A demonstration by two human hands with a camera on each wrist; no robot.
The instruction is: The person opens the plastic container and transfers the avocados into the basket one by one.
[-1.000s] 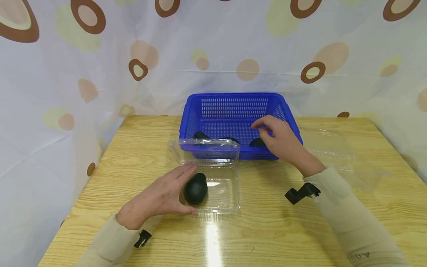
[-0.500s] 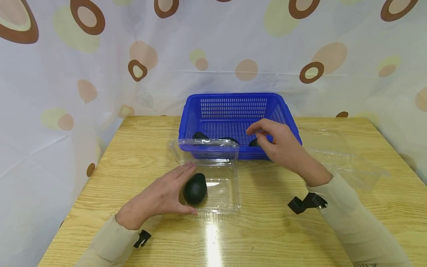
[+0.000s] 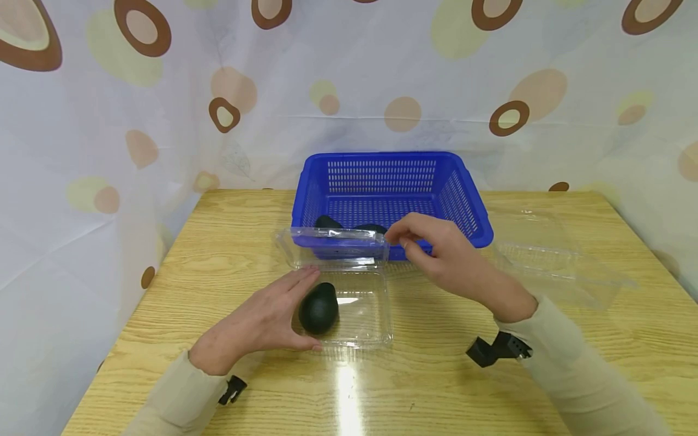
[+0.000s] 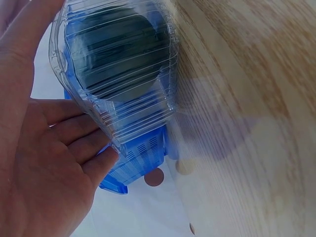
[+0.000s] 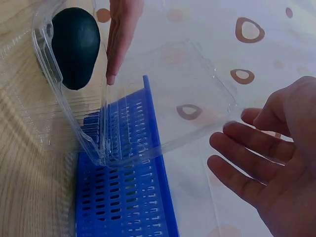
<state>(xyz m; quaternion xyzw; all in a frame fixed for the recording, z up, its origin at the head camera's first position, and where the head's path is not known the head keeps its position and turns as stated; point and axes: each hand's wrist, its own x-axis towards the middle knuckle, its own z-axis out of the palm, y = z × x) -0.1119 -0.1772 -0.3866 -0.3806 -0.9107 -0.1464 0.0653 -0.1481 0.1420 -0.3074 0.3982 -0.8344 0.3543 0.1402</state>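
A dark green avocado (image 3: 319, 309) lies in the left part of a clear plastic clamshell container (image 3: 362, 342), whose lid (image 3: 332, 248) stands raised in front of the basket. My left hand (image 3: 262, 321) holds the container's left side, thumb at the front edge and fingers towards the back. In the left wrist view, the fingers of the left hand (image 4: 64, 143) lie against the ribbed wall. My right hand (image 3: 442, 254) is at the lid's upper right corner. In the right wrist view, the right hand (image 5: 276, 158) has loosely bent fingers beside that corner; contact is unclear.
A blue plastic basket (image 3: 382, 156) stands behind the container with dark avocados inside, including one at its left (image 3: 327, 221). More clear plastic packaging (image 3: 545, 254) lies at the right of the wooden table (image 3: 229, 242). Patterned cloth (image 3: 349, 72) hangs behind.
My right hand has moved left and towards me, from over the basket's right side to the lid's corner. The left hand, container and avocado stay put.
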